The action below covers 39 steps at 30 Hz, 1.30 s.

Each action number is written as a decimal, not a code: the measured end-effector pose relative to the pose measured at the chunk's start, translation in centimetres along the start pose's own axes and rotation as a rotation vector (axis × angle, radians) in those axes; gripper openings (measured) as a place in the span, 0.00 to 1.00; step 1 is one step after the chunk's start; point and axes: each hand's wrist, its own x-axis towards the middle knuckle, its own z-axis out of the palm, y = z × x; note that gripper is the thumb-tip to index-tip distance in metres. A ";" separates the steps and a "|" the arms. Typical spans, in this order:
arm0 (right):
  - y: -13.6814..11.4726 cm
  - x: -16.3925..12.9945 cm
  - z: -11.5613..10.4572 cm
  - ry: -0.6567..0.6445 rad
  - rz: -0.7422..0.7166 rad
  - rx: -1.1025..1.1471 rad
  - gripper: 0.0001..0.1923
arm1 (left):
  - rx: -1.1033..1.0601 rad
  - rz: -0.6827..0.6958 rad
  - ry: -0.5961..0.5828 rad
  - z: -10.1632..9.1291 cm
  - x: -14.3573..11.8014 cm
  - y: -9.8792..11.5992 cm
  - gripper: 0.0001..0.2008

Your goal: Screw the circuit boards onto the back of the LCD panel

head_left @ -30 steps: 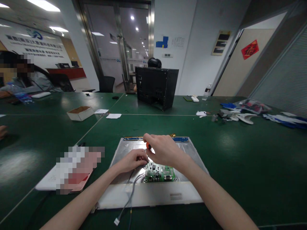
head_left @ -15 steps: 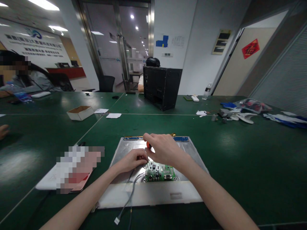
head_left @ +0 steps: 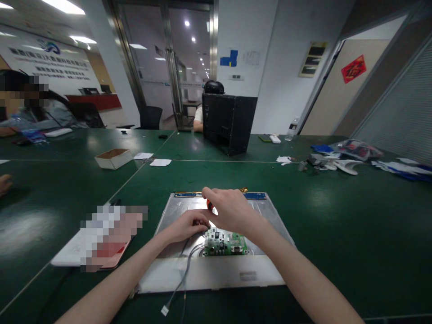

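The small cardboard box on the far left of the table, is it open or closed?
Open. The cardboard box has no lid over it, and its brown inside shows above the white walls. Whether anything lies in it cannot be told.

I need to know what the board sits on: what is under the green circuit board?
The green circuit board lies on the metal back panel, cables leading off its left side. The right hand covers its far edge; anything beneath the board is hidden.
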 end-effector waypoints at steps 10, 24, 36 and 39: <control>0.0 0.0 -0.1 -0.013 0.016 -0.014 0.08 | -0.007 0.023 -0.002 0.1 0.1 -0.8 0.04; 0.0 -0.1 0.0 -0.027 -0.003 0.029 0.12 | -0.010 -0.005 0.004 0.0 0.1 0.0 0.03; 0.1 -0.1 -0.1 -0.001 0.014 0.022 0.08 | -0.008 -0.020 0.024 0.2 -0.1 -0.2 0.02; 0.1 -0.1 -0.1 0.003 0.015 0.021 0.08 | -0.011 -0.023 0.021 0.1 -0.1 0.0 0.02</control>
